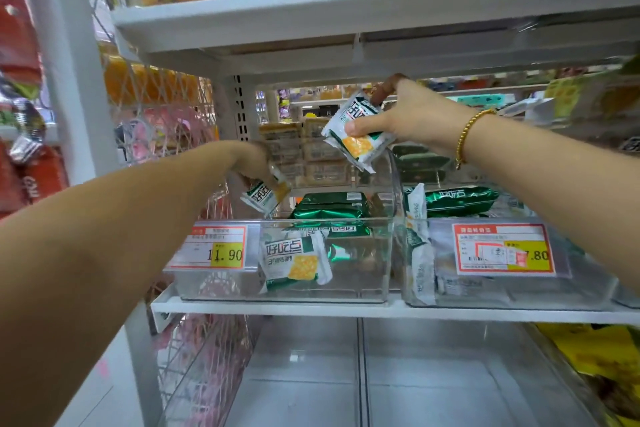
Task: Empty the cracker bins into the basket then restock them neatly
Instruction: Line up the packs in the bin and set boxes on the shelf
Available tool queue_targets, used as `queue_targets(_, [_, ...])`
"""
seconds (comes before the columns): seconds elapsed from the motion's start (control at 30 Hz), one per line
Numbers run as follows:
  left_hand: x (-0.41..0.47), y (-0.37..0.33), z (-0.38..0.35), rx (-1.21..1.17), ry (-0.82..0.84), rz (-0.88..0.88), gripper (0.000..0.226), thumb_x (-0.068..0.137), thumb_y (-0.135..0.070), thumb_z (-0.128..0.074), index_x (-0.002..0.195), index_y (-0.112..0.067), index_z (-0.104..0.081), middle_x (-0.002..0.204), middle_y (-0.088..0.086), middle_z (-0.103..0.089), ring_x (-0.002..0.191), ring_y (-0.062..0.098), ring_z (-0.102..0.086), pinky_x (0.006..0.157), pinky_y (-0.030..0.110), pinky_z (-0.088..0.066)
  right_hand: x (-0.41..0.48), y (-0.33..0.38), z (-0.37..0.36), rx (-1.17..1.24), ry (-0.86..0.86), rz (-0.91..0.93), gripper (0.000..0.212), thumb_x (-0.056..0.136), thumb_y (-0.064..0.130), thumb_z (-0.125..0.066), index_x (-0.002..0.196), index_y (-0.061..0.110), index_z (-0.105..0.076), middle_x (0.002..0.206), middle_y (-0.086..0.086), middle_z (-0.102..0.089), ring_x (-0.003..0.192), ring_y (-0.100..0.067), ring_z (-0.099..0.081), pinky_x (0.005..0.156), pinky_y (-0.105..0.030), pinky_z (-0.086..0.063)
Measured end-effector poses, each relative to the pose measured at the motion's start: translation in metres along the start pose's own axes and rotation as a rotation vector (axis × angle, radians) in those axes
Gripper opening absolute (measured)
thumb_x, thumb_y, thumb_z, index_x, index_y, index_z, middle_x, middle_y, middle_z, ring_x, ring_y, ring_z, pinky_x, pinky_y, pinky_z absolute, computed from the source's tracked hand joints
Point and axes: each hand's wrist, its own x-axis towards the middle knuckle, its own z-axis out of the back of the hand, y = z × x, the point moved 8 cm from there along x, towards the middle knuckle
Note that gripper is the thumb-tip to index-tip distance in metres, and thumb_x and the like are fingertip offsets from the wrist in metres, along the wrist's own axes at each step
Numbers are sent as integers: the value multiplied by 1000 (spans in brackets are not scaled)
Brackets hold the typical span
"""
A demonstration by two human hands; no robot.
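Two clear plastic bins stand side by side on the middle shelf. The left bin (360, 274) holds one white cracker packet (294, 260) leaning at its front and green packets (330, 206) behind it. The right bin (588, 288) holds white packets (420, 253) at its left side and green ones (460, 199) further back. My left hand (252, 159) grips a white cracker packet (265, 198) over the back of the left bin. My right hand (408, 114) pinches another white packet (356, 130), held higher, above the divide between the bins. No basket is in view.
A white shelf (346, 21) hangs close above my hands, stocked with yellow and purple snack bags. Price tags (221, 248) front both bins. Clear bins (360, 374) sit on the shelf below. A wire mesh panel (166, 135) and a white upright close the left side.
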Motion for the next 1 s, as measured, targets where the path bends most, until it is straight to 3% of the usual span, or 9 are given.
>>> queue_targets(0.13, [-12,-1,23,-69,34,-77,17,90,-25,-63,93,-9,-58,92,7,-67,74,15,-65,62,21,-56,-4,2,0,34,11,-17,54,75,38,-78,113,17,-47,88,4,-63,72,-5,-62,58,-19,-54])
queue_targets(0.27, [-43,-10,9,-67,290,-106,20,91,-23,-60,100,-6,-61,90,5,-65,77,15,-62,55,16,-53,-5,0,-2,61,6,-53,53,72,40,-79,110,17,-48,89,0,-65,87,-15,-67,91,-42,-54])
queue_targets(0.37, [-47,-9,-18,24,439,-112,11,89,-17,-62,79,-12,-61,65,-4,-61,53,5,-56,45,15,-46,-9,-1,-3,103,11,-65,40,73,40,-78,92,20,-49,91,-3,-67,101,-24,-66,96,-48,-51])
queue_targets(0.4, [-50,-10,-29,26,508,-111,6,89,-14,-61,84,-13,-63,69,-3,-67,55,5,-60,52,17,-50,-11,-1,-3,103,6,-64,38,74,40,-77,89,21,-49,90,-1,-66,99,-21,-66,96,-44,-51])
queue_targets(0.47, [-50,-6,-46,25,617,-114,20,85,-16,-64,105,-16,-65,103,2,-71,95,14,-67,89,30,-53,-12,-1,-1,89,-16,-60,38,75,41,-76,91,20,-48,90,1,-64,84,-11,-64,86,-35,-53])
queue_targets(0.57, [-51,1,-52,73,653,-42,53,87,-16,-64,136,-12,-43,143,6,-46,137,25,-36,116,42,-26,-13,1,0,55,-15,-53,45,77,42,-74,103,18,-46,84,5,-60,69,-3,-54,65,-23,-51])
queue_targets(0.77, [-48,8,-57,172,666,28,84,88,-23,-64,149,-4,-11,158,9,-12,146,24,-9,118,39,-12,-5,-6,2,61,-17,-27,54,76,46,-74,110,15,-46,84,5,-51,72,-5,-46,58,-20,-39])
queue_targets(0.87, [-50,13,-56,202,676,78,80,88,-31,-61,148,-3,-16,158,9,-13,146,24,-10,118,38,-16,-4,-9,2,94,-19,-28,50,76,44,-75,105,16,-46,87,5,-50,75,-6,-46,58,-20,-38])
queue_targets(1.0, [-60,9,-49,129,610,76,72,89,-28,-60,146,-2,-24,157,10,-17,145,24,-14,114,36,-23,-6,-5,2,178,-1,-46,52,69,38,-82,101,17,-47,98,-3,-66,85,-15,-67,78,-32,-57])
